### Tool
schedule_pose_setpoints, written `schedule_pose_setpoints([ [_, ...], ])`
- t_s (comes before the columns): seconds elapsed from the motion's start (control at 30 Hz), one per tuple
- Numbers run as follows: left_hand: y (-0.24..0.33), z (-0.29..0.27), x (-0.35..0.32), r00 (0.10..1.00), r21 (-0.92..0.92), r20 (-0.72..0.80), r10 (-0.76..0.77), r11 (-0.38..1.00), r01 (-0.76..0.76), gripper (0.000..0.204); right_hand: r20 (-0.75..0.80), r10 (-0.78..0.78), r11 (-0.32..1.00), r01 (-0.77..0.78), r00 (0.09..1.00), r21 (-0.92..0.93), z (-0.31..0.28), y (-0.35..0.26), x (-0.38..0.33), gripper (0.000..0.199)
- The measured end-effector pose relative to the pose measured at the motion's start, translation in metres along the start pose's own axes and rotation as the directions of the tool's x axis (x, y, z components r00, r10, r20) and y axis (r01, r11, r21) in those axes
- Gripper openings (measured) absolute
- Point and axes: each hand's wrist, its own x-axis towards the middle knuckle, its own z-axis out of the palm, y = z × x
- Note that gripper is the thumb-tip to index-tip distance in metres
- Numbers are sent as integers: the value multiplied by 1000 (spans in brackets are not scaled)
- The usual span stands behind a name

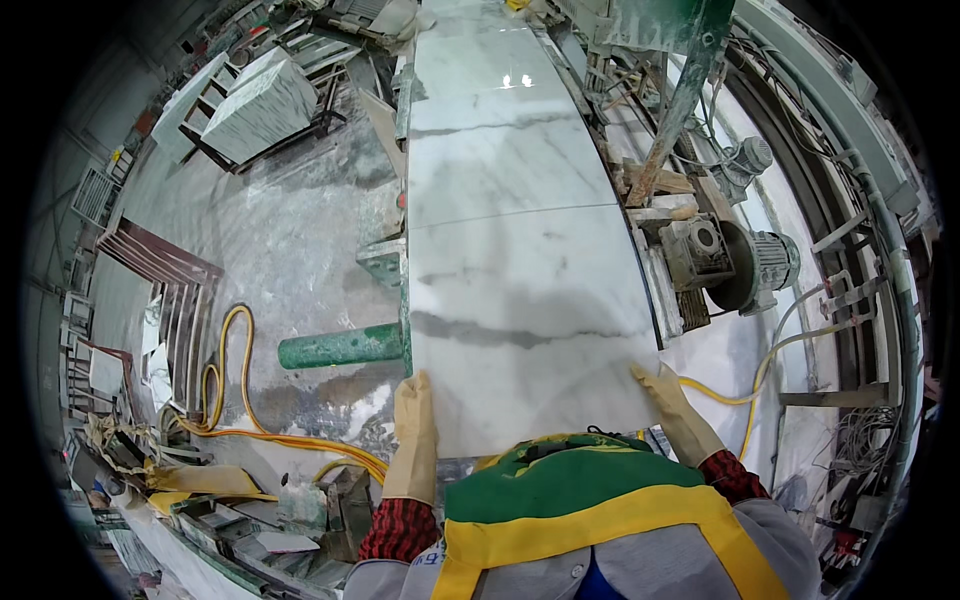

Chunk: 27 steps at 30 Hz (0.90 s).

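A white marble slab with a grey vein lies flat in front of me, its near end close to my green and yellow apron. My left hand, in a cream rubber glove, grips the slab's left edge near the closest corner. On the opposite edge my right hand, gloved alike, holds the slab, fingers mostly hidden at the side. Beyond a thin seam, another marble slab continues the row away from me. Red and black checked cuffs show above both gloves.
Right of the slabs sit a motor with a gearbox and a green post. A green cylinder juts out on the left, near yellow hoses on the floor. Stone blocks rest on a rack, far left.
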Motion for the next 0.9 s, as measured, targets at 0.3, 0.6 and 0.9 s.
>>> schedule_pose_setpoints([
  [0.3, -3, 5, 13, 999, 54, 9, 42, 998, -42, 63, 88, -72, 981, 55, 993, 184, -22, 31, 32, 46],
  [0.6, -9, 14, 32, 998, 67, 61, 4, 998, -8, 62, 82, -79, 981, 63, 994, 182, -25, 35, 28, 54],
  [0.9, -8, 30, 33, 998, -22, 63, -18, 1000, 19, 55, 207, -51, 997, 39, 977, 60, -53, 40, 47, 48],
])
